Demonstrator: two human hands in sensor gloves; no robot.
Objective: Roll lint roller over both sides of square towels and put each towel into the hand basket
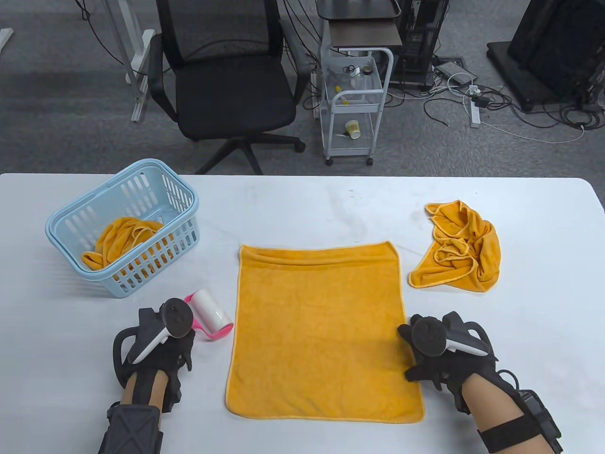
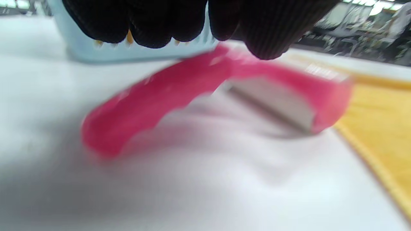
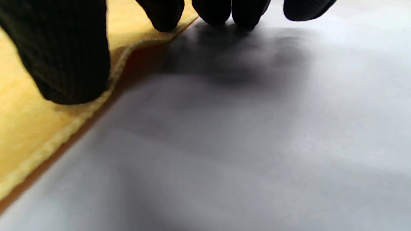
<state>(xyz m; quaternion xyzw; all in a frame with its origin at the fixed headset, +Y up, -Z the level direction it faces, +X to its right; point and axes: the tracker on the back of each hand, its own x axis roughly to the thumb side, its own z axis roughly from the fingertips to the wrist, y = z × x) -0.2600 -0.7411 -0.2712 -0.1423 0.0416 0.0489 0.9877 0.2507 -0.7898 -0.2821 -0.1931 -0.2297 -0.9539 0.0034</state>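
An orange square towel (image 1: 321,331) lies flat in the middle of the white table (image 1: 307,208). A pink lint roller (image 1: 211,314) with a white roll lies to its left. My left hand (image 1: 186,340) hovers over the roller's handle (image 2: 154,96); the fingertips (image 2: 151,32) stay above it and only the thumb seems to touch. My right hand (image 1: 409,352) rests on the towel's right edge (image 3: 25,128), thumb (image 3: 70,64) on the cloth, fingers beyond it on the table. The light blue hand basket (image 1: 71,222) at the left holds one orange towel (image 1: 123,236). A crumpled orange towel (image 1: 465,246) lies at the right.
Behind the table's far edge stand a black office chair (image 1: 227,80) and a white wire cart (image 1: 354,94), with cables on the floor. The basket (image 2: 135,53) is just beyond the roller from my left hand.
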